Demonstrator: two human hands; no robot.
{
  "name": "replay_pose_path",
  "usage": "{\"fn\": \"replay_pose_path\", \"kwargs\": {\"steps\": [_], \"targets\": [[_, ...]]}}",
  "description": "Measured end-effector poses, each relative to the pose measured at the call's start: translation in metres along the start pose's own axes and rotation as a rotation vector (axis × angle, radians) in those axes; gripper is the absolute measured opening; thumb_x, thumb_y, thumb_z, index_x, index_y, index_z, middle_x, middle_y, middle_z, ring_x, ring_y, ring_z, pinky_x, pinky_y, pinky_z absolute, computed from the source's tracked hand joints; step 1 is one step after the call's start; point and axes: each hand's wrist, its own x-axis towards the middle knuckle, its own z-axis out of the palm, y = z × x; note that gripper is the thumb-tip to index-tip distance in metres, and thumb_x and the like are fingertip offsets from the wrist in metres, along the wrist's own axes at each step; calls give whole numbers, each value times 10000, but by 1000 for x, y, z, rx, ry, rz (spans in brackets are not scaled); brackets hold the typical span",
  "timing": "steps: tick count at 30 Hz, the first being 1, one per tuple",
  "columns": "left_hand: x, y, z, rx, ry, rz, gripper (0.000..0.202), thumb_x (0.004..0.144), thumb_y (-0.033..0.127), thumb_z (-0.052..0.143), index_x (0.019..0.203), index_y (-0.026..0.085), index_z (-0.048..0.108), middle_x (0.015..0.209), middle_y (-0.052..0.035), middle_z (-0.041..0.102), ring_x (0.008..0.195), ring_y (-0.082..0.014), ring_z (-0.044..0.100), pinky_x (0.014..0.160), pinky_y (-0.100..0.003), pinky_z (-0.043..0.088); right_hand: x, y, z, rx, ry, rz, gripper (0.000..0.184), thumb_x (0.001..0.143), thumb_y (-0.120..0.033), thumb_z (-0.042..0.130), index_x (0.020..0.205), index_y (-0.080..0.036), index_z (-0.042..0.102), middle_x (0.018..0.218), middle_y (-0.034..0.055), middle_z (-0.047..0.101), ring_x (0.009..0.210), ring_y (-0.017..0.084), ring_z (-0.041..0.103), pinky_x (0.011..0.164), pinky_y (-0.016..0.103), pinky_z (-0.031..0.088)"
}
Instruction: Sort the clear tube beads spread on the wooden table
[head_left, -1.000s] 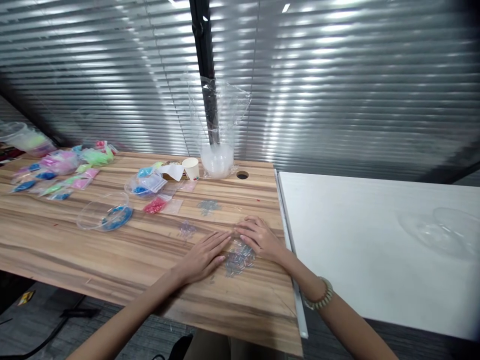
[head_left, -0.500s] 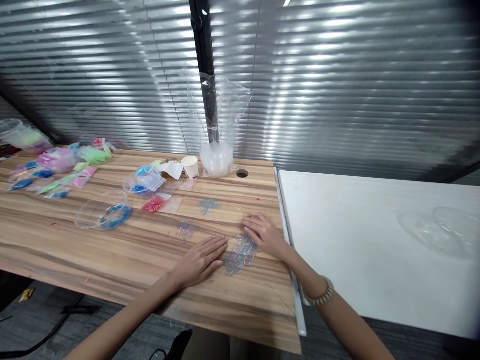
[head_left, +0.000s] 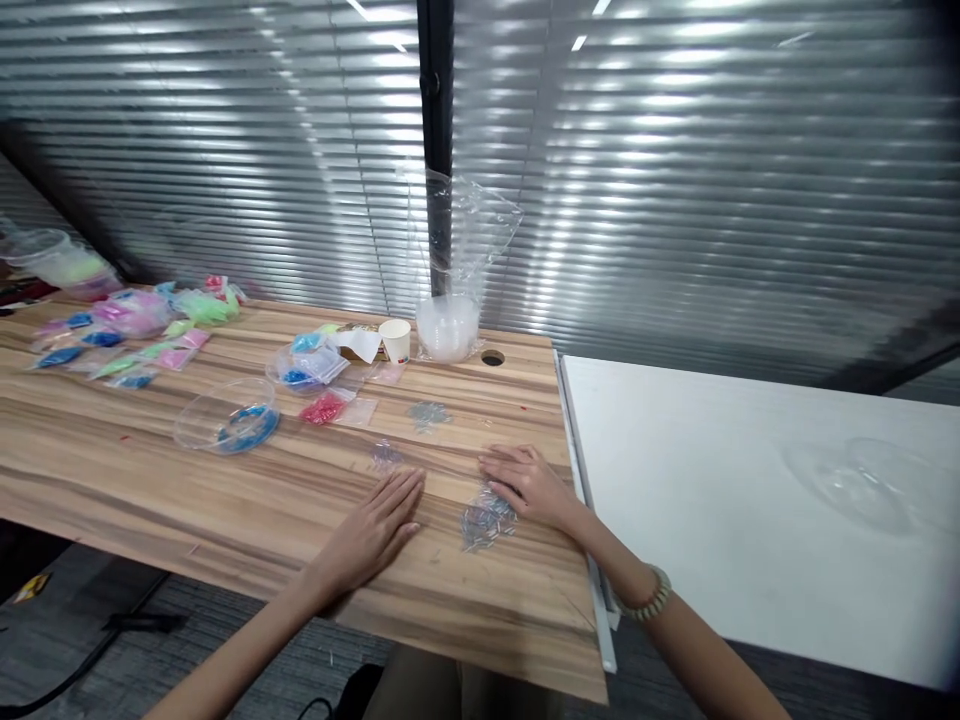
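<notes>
A loose pile of small clear and bluish tube-like pieces (head_left: 487, 520) lies on the wooden table near its right end. My right hand (head_left: 529, 482) rests at the pile's upper right edge, fingers stretched out and pointing left. Flat on the wood to the left of the pile is my left hand (head_left: 375, 528), fingers extended, apart from the pieces. Just beyond its fingertips sits a small purplish cluster (head_left: 385, 455). Farther back is another small greyish cluster (head_left: 428, 415). Neither hand visibly holds anything.
A clear round dish with blue contents (head_left: 251, 428) stands left, beside a bag of red pieces (head_left: 324, 407). A paper cup (head_left: 395, 341) and a plastic bag of clear bowls (head_left: 448, 328) are behind. Coloured packets (head_left: 135, 315) lie far left. A white table (head_left: 675, 450) adjoins right.
My left hand has moved left, away from the pile. My right hand has stayed near the pile's upper edge, and the pile looks more compact. The camera view has shifted slightly.
</notes>
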Motion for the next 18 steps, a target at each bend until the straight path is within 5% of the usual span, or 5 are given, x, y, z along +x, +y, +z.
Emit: {"fn": "replay_pose_path", "kwargs": {"steps": [7,18], "targets": [[4,1,6,-85,-40,2,555,969,368,345,1455,199,136,1481,-78,247,1365,-229,230,1116,-462,243,0,-28,-6,-147,-48,59,340,966,-320,372,1222,-193,557,1212,81,602,1259,238,399,932,442,348],[-1,2,9,-115,55,-26,547,967,355,351,1448,173,165,1476,-92,261,1369,-228,220,1116,-465,244,26,-82,8,-238,-79,-19,348,960,-331,385,1205,-140,540,1211,120,593,1204,257,443,923,442,375]]}}
